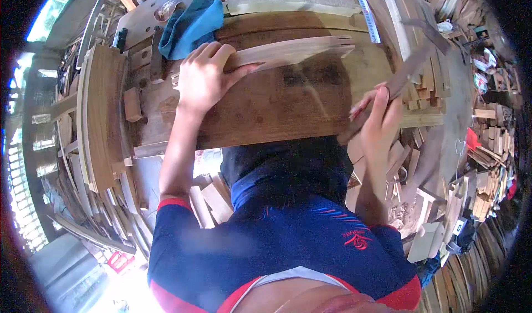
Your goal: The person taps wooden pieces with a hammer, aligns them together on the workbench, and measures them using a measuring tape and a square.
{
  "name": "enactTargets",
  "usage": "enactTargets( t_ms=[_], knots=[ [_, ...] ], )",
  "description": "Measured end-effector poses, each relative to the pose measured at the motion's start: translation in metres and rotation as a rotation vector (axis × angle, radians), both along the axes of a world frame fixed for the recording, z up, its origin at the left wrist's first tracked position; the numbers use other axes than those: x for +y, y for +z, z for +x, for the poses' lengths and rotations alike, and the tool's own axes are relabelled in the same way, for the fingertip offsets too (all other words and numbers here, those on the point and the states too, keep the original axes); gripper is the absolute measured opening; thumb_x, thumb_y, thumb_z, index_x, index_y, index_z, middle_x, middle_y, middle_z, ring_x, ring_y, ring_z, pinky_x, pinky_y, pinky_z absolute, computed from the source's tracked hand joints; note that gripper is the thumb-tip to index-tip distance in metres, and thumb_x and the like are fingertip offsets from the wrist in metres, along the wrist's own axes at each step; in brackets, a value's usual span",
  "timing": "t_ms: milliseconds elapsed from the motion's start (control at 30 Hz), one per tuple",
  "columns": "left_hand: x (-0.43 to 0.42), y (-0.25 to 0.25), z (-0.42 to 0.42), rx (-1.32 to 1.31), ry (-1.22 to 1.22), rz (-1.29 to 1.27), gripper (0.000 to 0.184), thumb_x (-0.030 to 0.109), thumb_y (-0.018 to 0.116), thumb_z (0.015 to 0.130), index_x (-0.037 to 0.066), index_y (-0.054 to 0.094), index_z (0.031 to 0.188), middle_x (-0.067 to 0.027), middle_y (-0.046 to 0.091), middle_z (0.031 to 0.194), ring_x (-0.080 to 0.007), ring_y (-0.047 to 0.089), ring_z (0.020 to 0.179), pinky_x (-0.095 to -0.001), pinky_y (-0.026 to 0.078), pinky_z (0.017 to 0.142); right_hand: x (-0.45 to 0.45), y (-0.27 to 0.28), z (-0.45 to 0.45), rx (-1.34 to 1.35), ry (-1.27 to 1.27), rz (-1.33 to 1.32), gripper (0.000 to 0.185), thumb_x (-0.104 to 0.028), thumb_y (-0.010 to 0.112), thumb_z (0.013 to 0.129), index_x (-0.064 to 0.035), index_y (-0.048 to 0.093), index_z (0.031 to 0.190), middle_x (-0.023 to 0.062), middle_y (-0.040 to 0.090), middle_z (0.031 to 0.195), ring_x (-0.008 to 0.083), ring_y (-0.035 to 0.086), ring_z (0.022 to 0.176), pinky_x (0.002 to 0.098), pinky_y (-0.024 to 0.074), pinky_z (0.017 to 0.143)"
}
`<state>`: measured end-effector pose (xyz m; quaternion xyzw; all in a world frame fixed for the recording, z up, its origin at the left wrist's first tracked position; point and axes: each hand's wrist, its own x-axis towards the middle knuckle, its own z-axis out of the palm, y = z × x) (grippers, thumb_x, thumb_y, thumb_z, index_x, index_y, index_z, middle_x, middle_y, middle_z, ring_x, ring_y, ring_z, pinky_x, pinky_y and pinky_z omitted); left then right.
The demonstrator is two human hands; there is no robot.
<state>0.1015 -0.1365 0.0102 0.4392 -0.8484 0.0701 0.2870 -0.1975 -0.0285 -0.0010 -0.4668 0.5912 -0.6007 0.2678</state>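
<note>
A pale wooden piece (293,51) with a slotted right end lies across the brown workbench (266,113). My left hand (206,75) is closed around its left part, thumb stretched along the near edge. To the right, my right hand (382,113) grips a hammer (411,69) by its handle, the dark head up at the upper right. The handle's lower end reaches down near the bench's front edge. Just beyond my left hand lies a blue cloth (194,27).
A whitish wood piece (293,4) and a measuring strip (366,11) lie at the back. A small wood block (133,104) sits on the left of the bench. Long boards (102,113) stand at the left, and stacked offcuts (424,86) lie at the right.
</note>
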Motion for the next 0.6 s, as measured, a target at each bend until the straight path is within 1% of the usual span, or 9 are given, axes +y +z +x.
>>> enactTargets(
  t_ms=[33,133,167,267,300,367,467,533,600],
  knots=[
    [0.0,0.001,0.0,-0.002,-0.003,-0.006,0.04,0.041,0.085,0.076,0.007,0.068,0.089,-0.0092,0.066,0.081,-0.0314,0.067,0.074,-0.0414,0.055,0.067,0.006,0.014,-0.001,-0.21,0.004,0.142,0.027,-0.03,0.048,0.109,-0.0044,0.056,0.109,0.0002,0.052,0.07,0.0099,0.049,0.053,0.0273,0.041,0.047],
    [0.0,0.005,0.008,-0.031,0.053,0.02,0.04,0.044,0.082,0.078,0.009,0.064,0.085,-0.0077,0.064,0.079,-0.03,0.067,0.073,-0.0414,0.056,0.066,0.018,0.028,-0.02,-0.337,0.124,0.324,0.026,-0.031,0.052,0.108,-0.006,0.058,0.11,-0.0022,0.05,0.068,0.0065,0.046,0.052,0.0245,0.039,0.045],
    [0.002,0.006,0.01,-0.047,0.082,0.042,0.041,0.046,0.081,0.078,0.009,0.062,0.083,-0.007,0.063,0.078,-0.0293,0.067,0.073,-0.0413,0.056,0.066,0.021,0.029,-0.021,-0.4,0.214,0.317,0.027,-0.03,0.056,0.105,-0.007,0.06,0.119,-0.0037,0.049,0.068,0.0052,0.045,0.051,0.023,0.0385,0.045],
    [0.021,0.02,0.004,-0.076,0.278,0.225,0.041,0.046,0.079,0.082,0.009,0.062,0.086,-0.0095,0.065,0.081,-0.0334,0.068,0.076,-0.0449,0.056,0.066,0.02,0.027,-0.018,-0.414,0.332,0.344,0.034,-0.028,0.061,0.103,-0.007,0.06,0.129,-0.0039,0.05,0.068,0.0052,0.046,0.051,0.0231,0.0387,0.045],
    [0.024,0.018,0.005,-0.116,0.275,0.193,0.041,0.046,0.076,0.085,0.008,0.061,0.093,-0.0128,0.068,0.087,-0.0369,0.069,0.079,-0.048,0.056,0.068,0.017,0.024,-0.017,-0.377,0.336,0.366,0.036,-0.027,0.062,0.102,-0.0068,0.059,0.132,-0.0038,0.051,0.068,0.0048,0.047,0.051,0.0226,0.0386,0.045],
    [0.034,0.023,0.005,-0.202,0.342,0.331,0.042,0.046,0.073,0.087,0.008,0.06,0.097,-0.0148,0.068,0.09,-0.0387,0.07,0.08,-0.0496,0.056,0.068,0.013,0.018,-0.018,-0.302,0.347,0.412,0.041,-0.025,0.064,0.101,-0.0066,0.057,0.136,-0.0035,0.052,0.069,0.0039,0.048,0.051,0.0218,0.0383,0.045],
    [0.053,0.028,0.007,-0.264,0.406,0.467,0.04,0.043,0.07,0.09,0.007,0.058,0.102,-0.0172,0.069,0.093,-0.04,0.07,0.082,-0.0519,0.056,0.068,0.003,0.008,-0.023,-0.102,0.344,0.463,0.043,-0.026,0.068,0.097,-0.0034,0.06,0.133,0.0024,0.06,0.073,0.0105,0.058,0.06,0.0269,0.0477,0.054],
    [0.067,0.025,0.011,-0.25,0.469,0.463,0.039,0.042,0.07,0.091,0.007,0.059,0.101,-0.0171,0.069,0.093,-0.0401,0.07,0.081,-0.0527,0.055,0.068,-0.004,-0.018,-0.028,0.32,0.201,0.358,0.043,-0.024,0.071,0.093,-0.0006,0.063,0.129,0.0074,0.065,0.079,0.0174,0.063,0.069,0.0317,0.0516,0.064],
    [0.084,0.024,0.023,-0.188,0.512,0.468,0.037,0.041,0.071,0.091,0.007,0.059,0.1,-0.0169,0.069,0.09,-0.0401,0.07,0.079,-0.0522,0.054,0.067,-0.012,-0.026,-0.025,0.516,0.175,0.267,0.043,-0.022,0.074,0.089,0.0011,0.066,0.124,0.0121,0.068,0.084,0.0238,0.066,0.077,0.036,0.0532,0.073]
  ],
)
